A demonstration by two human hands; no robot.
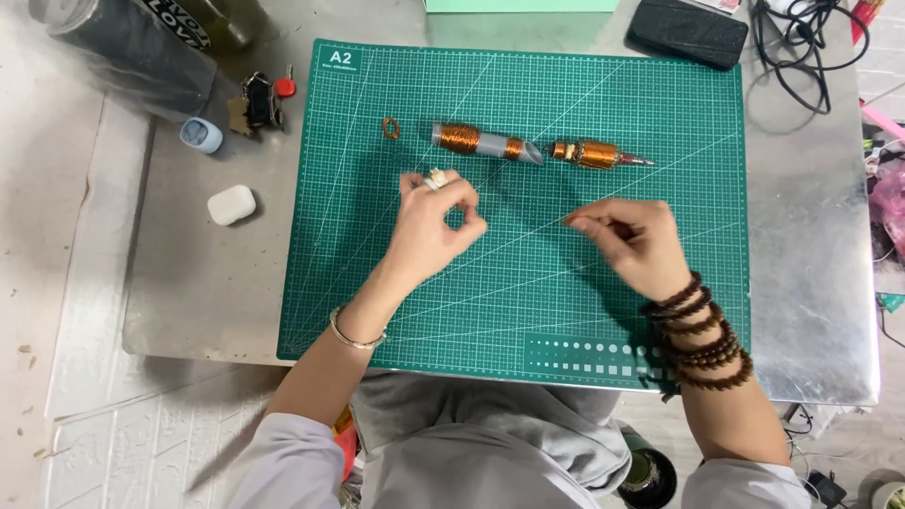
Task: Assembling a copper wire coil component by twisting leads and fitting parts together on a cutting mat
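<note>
Over the green cutting mat (528,311) on the metal table (811,283), the left hand (436,219) has its fingertips pressed together in a pinch, apparently on a small pale piece near the knuckles, though it is too small to name. The right hand (630,238) pinches what seems a hair-thin wire end at its fingertips. Well apart, 2 copper-wound coils (539,148) lie end to end near a small copper loop (390,127); such fine wire likely kinks easily, so hold it lightly near its end.

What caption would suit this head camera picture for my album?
Two hands, left hand and right hand, pinch above a green cutting mat beside copper-wound coils.
</note>
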